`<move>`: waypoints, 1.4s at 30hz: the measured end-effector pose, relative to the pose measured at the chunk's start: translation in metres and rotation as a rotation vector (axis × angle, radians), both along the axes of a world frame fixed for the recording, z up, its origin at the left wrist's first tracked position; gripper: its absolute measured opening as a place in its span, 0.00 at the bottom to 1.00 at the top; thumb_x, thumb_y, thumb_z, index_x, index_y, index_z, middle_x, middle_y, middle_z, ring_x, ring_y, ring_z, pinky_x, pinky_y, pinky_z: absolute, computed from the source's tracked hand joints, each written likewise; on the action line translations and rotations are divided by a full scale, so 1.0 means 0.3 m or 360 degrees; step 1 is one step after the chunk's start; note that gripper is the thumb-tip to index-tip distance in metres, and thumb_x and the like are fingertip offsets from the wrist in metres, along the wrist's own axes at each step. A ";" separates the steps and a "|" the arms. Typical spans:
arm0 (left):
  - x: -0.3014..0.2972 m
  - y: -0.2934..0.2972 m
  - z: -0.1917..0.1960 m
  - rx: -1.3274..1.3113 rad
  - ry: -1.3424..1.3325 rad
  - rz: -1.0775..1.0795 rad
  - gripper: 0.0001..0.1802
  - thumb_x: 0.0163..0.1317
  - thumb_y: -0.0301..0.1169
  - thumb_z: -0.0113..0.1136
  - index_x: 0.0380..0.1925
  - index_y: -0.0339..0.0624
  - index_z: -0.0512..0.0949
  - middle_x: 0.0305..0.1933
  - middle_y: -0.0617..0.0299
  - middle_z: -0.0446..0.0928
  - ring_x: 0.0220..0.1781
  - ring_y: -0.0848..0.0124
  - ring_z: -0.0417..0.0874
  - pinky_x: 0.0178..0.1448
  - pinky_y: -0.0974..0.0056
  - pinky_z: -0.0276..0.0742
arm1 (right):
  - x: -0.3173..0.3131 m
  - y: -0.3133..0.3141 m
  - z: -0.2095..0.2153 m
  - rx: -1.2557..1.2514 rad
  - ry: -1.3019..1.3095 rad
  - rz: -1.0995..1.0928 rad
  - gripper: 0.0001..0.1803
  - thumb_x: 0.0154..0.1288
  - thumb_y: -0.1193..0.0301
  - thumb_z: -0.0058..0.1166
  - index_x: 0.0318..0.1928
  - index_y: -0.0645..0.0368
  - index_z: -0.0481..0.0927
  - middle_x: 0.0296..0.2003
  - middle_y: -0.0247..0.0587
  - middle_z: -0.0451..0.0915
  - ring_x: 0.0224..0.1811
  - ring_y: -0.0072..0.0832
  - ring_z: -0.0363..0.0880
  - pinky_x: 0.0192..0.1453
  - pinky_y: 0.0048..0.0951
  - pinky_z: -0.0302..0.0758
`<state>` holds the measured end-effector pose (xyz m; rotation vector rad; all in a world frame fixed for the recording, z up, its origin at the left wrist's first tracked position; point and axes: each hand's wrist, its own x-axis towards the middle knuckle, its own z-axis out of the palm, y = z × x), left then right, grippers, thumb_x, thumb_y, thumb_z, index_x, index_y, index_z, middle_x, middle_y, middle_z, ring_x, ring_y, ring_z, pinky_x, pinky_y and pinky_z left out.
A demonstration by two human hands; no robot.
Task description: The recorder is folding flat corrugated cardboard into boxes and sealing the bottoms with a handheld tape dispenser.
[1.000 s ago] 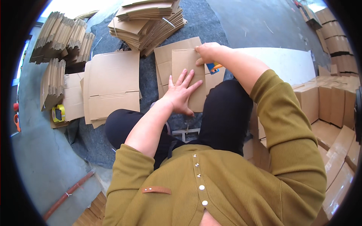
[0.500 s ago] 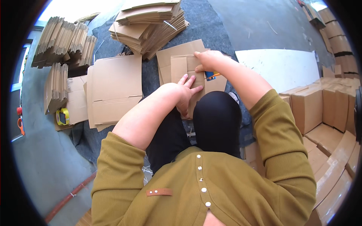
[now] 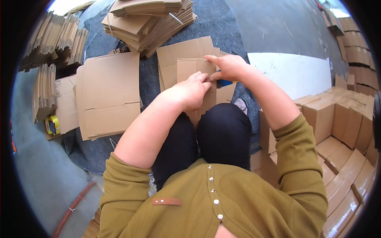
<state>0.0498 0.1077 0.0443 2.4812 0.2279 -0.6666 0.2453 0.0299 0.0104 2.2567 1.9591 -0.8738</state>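
A small cardboard box [image 3: 187,66] with folded flaps is in front of my knees. My right hand [image 3: 231,68] grips its far right edge, index finger along the top and thumb on the near side. My left hand [image 3: 192,92] lies over the flaps with its fingers drawn together and bent, the tips close to my right thumb. What the left fingertips pinch is partly hidden. Flat cardboard sheets [image 3: 166,53] lie beneath and behind the box. A blue object [image 3: 224,83] shows partly below my right hand.
A flat cardboard stack [image 3: 109,85] lies to the left, with a yellow tape roll [image 3: 52,125] beyond it. Bundled cardboard [image 3: 152,29] is piled at the back. A white board [image 3: 293,73] lies right, near many closed boxes [image 3: 317,119]. A red pipe [image 3: 73,208] is lower left.
My left hand has gone from spread fingers to gathered ones and moved up and right, closer to my right hand. The right hand has stayed at the box edge. The view has shifted slightly.
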 end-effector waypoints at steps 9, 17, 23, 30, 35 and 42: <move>0.017 0.119 -0.078 -0.0218 -0.0131 0.0301 0.25 0.65 0.26 0.50 0.64 0.42 0.73 0.74 0.57 0.65 0.74 0.59 0.67 0.74 0.58 0.66 | 0.145 -0.086 0.223 0.0250 -0.0246 -0.0539 0.17 0.61 0.59 0.62 0.44 0.56 0.88 0.36 0.50 0.87 0.41 0.42 0.86 0.50 0.38 0.79; 0.128 0.068 0.027 -0.1958 -0.0781 0.1820 0.20 0.75 0.47 0.52 0.46 0.41 0.79 0.40 0.64 0.79 0.41 0.76 0.76 0.48 0.66 0.76 | 0.184 -0.311 0.310 0.1284 0.1331 -0.1178 0.13 0.67 0.63 0.64 0.40 0.61 0.87 0.31 0.30 0.82 0.34 0.16 0.75 0.40 0.19 0.72; 0.102 0.046 0.098 -0.2788 -0.0791 0.1521 0.18 0.74 0.47 0.54 0.44 0.43 0.78 0.39 0.66 0.80 0.41 0.76 0.78 0.47 0.69 0.74 | 0.131 -0.308 0.291 0.1283 0.1506 -0.1028 0.16 0.66 0.61 0.66 0.41 0.62 0.86 0.32 0.34 0.84 0.34 0.17 0.78 0.40 0.19 0.76; 0.059 0.091 0.077 -0.2169 -0.0808 0.1726 0.09 0.70 0.34 0.60 0.41 0.39 0.79 0.36 0.64 0.82 0.35 0.77 0.80 0.41 0.70 0.77 | 0.072 -0.243 0.303 0.1185 0.1243 -0.1002 0.15 0.65 0.63 0.67 0.43 0.62 0.86 0.32 0.33 0.84 0.33 0.16 0.76 0.39 0.19 0.74; -0.078 0.209 0.009 -0.1963 -0.0686 0.1647 0.07 0.71 0.32 0.60 0.38 0.41 0.78 0.33 0.66 0.79 0.32 0.78 0.80 0.38 0.71 0.77 | -0.010 -0.162 0.389 0.0716 0.0889 -0.0815 0.20 0.63 0.56 0.65 0.40 0.63 0.85 0.27 0.32 0.80 0.32 0.18 0.77 0.36 0.21 0.74; -0.271 0.316 -0.238 -0.2115 -0.0521 0.2193 0.06 0.69 0.32 0.63 0.39 0.43 0.78 0.32 0.67 0.80 0.32 0.79 0.81 0.37 0.72 0.80 | 0.037 -0.156 0.327 0.0369 0.0691 -0.0706 0.21 0.61 0.55 0.67 0.34 0.64 0.85 0.23 0.33 0.78 0.26 0.17 0.76 0.30 0.23 0.74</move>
